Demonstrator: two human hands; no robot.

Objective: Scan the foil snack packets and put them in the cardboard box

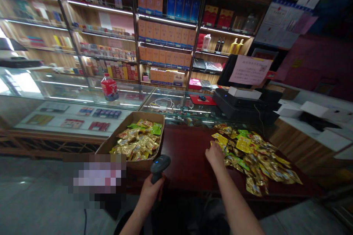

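Observation:
In my left hand is a dark grey barcode scanner, its handle wrapped by my fingers and its head raised above the front edge of the dark red table. My right hand is at the left edge of a loose pile of gold, yellow and green snack packets. Its fingers are closed on a yellow snack packet, partly hidden by them. Left of the scanner, an open cardboard box holds many more such packets.
Behind the table runs a glass display counter bearing a red bottle, a white cable and a mouse on a red pad. A monitor and black register equipment stand at the right. Stocked shelves line the wall.

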